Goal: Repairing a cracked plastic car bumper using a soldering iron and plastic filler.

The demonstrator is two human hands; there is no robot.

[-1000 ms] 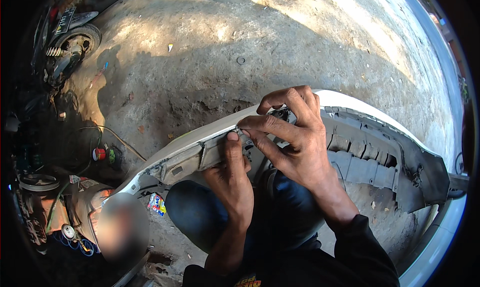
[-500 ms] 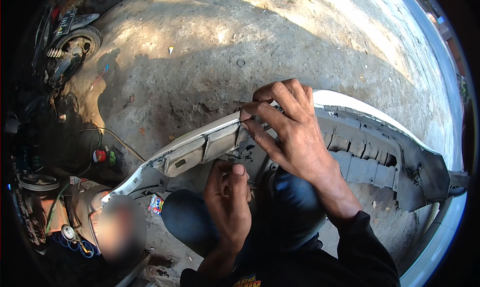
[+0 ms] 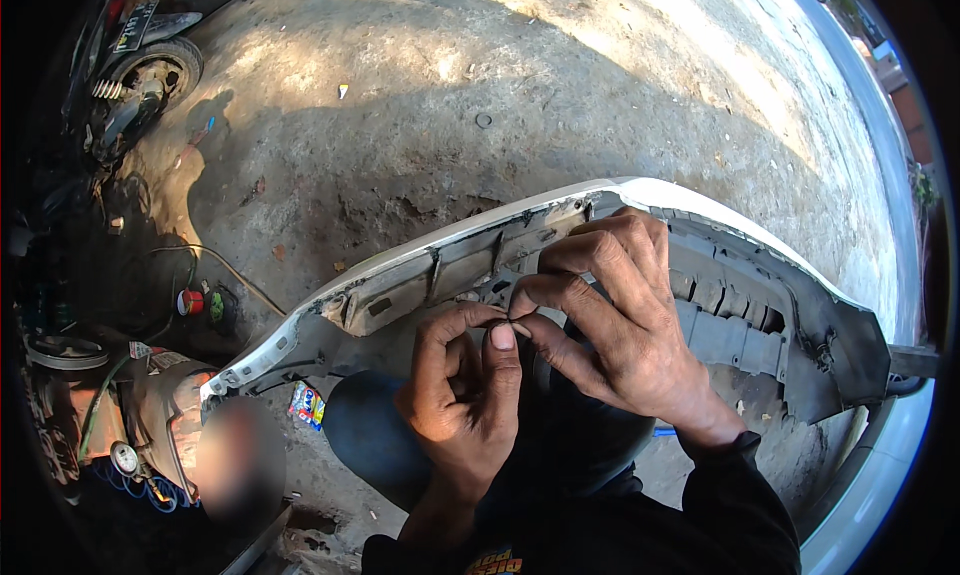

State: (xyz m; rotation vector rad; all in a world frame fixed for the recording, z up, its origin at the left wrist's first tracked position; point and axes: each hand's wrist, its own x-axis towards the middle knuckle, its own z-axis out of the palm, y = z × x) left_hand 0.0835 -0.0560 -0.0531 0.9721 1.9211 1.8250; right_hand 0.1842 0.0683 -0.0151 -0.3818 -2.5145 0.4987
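Note:
A car bumper (image 3: pixel 462 233), white outside with a grey ribbed inner side, lies in front of me and curves from left to right. My left hand (image 3: pixel 460 390) is closed in a pinch, thumb against forefinger, over my knees. Fingertip to fingertip with it, my right hand (image 3: pixel 630 330) pinches too, its other fingers curled above. Between the tips shows a tiny dark thin bit, too small to name. Both hands are on the near side of the bumper's inner face, and the right one hides part of it.
A motorbike wheel (image 3: pixel 160 80) stands at the far left. Nearer on the left are an orange tank (image 3: pixel 180 415) with a pressure gauge (image 3: pixel 125 459), a red can (image 3: pixel 189 303) and a colourful packet (image 3: pixel 307 406). A blurred patch covers the lower left.
My right hand has come off the bumper's upper edge and down to the left hand. The left hand has risen slightly, and their fingertips now meet.

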